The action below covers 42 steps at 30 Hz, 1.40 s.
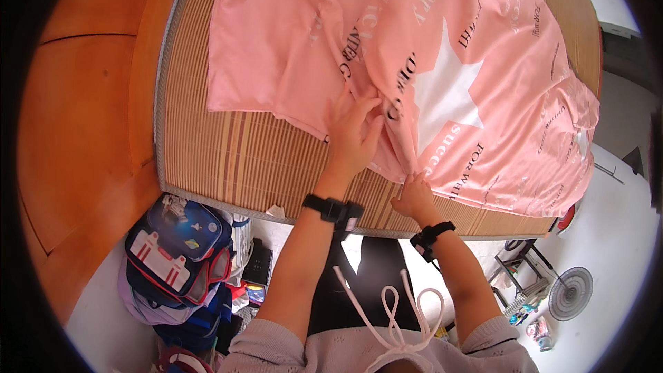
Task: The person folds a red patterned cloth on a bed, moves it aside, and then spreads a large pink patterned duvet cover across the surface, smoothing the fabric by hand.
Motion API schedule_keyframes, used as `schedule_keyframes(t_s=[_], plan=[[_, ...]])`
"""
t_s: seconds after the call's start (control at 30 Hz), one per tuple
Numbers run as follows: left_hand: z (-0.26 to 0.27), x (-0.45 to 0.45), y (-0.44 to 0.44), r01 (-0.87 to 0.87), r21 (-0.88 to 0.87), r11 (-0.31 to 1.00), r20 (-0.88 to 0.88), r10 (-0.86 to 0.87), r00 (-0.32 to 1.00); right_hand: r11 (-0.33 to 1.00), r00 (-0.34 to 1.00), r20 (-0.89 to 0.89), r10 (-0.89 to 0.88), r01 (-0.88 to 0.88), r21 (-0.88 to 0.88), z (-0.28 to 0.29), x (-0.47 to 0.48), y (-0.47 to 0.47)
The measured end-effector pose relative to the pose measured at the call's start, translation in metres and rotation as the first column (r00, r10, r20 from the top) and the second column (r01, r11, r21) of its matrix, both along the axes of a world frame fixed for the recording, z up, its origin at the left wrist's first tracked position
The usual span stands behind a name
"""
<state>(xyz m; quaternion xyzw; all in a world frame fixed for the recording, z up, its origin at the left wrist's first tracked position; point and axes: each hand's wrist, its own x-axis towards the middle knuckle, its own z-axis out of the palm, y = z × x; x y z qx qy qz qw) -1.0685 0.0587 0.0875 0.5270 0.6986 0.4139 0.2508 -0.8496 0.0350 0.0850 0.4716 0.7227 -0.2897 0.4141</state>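
A pink fabric cover (pixel 290 46) printed with white stars and lettering lies rumpled over a bamboo mat (pixel 248 160). My left hand (pixel 355 132) rests on its folds near the lower edge, fingers spread, with no fabric plainly gripped. To the right and lower, my right hand (pixel 415 197) pinches the cover's near edge where a fold runs down to it. Both wrists wear black straps with small devices.
An orange wooden panel (pixel 88 114) stands along the left. Backpacks (pixel 181 248) are piled on the floor below the mat's left corner. At lower right are a round fan (pixel 570 293) and a dark metal-framed rack (pixel 523 274).
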Motion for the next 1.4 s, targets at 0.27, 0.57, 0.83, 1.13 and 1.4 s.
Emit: schedule_keyframes(t_s=[0.27,0.57,0.83,1.13,1.4], plan=[[-0.051,-0.139,-0.040,-0.862,-0.499,0.090,-0.046,0.990,0.130,0.981,0.964,0.216,-0.154,0.122,0.153,-0.015,-0.038,-0.012],[-0.115,-0.255,-0.096,-0.976,-0.082,0.199,0.722,0.687,0.080,0.989,0.975,0.180,-0.132,0.116,0.095,-0.019,-0.059,-0.014],[-0.047,-0.263,-0.173,-0.894,-0.409,0.182,-0.775,0.447,0.446,0.988,0.973,0.206,-0.102,0.074,0.139,-0.020,-0.034,-0.016],[-0.063,-0.112,-0.028,-0.201,-0.130,0.971,-0.031,0.199,0.980,0.983,0.958,0.260,-0.120,0.078,0.166,-0.019,-0.032,-0.013],[-0.033,-0.039,0.102,0.063,-0.510,0.858,0.860,0.507,0.057,0.963,0.967,0.153,-0.204,0.169,0.212,-0.028,-0.027,-0.020]])
